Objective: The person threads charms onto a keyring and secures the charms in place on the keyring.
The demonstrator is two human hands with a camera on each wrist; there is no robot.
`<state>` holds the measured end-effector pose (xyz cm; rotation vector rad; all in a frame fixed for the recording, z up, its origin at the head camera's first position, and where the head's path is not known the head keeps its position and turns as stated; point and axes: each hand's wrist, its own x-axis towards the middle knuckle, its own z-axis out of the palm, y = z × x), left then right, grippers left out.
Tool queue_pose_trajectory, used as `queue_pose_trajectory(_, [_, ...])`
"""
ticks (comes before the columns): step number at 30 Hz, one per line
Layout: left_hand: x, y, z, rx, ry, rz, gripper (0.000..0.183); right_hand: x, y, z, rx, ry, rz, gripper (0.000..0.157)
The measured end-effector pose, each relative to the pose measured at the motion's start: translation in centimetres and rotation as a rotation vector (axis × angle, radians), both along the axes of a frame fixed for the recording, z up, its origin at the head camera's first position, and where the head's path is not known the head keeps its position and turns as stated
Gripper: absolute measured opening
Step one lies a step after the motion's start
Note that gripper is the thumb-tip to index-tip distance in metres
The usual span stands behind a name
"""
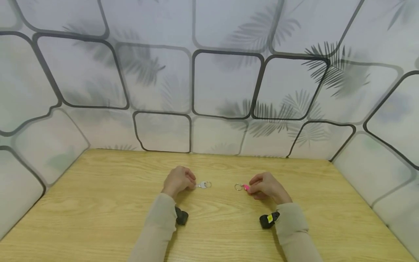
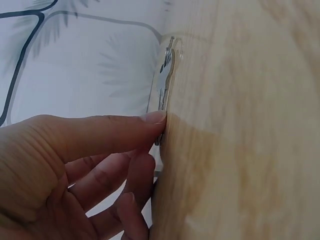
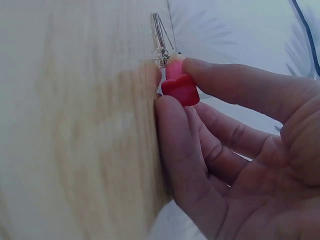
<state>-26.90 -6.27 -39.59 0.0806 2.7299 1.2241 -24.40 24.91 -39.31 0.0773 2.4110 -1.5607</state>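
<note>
A silver key (image 1: 203,185) with a thin ring (image 1: 208,184) lies low over the wooden table, left of the middle. My left hand (image 1: 179,180) pinches its blade, the thumb (image 2: 155,118) on the near face and the other fingers curled below. Across from it, a pink and red keychain charm (image 3: 181,90) is between the thumb and index finger of my right hand (image 1: 266,186). The charm's chain and split ring (image 1: 238,187) point left, towards the key. A gap of bare wood separates the two rings.
The wooden table (image 1: 209,233) ends at a pale cloth backdrop (image 1: 160,131) printed with dark outlines and leaves, which rises at the back and both sides. A black camera (image 1: 182,216) sits at the left wrist, another camera (image 1: 267,220) at the right.
</note>
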Motion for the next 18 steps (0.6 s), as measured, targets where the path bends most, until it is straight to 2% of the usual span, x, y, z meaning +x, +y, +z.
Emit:
queue_pose_trajectory(6, [0.22,0.23,0.16,-0.007,-0.012,-0.018,0.021,0.0,0.05,0.28,-0.023,-0.003,0.033,0.027])
queue_pose_trajectory(12, [0.39,0.32,0.21,0.032,-0.001,-0.101,0.018,0.03,0.19,0.77,-0.015,0.009,0.104,0.028])
queue_pose_trajectory(18, [0.52,0.46,0.3,0.013,-0.014,-0.158,0.014,-0.06,0.63,0.75,-0.037,0.003,0.165,0.036])
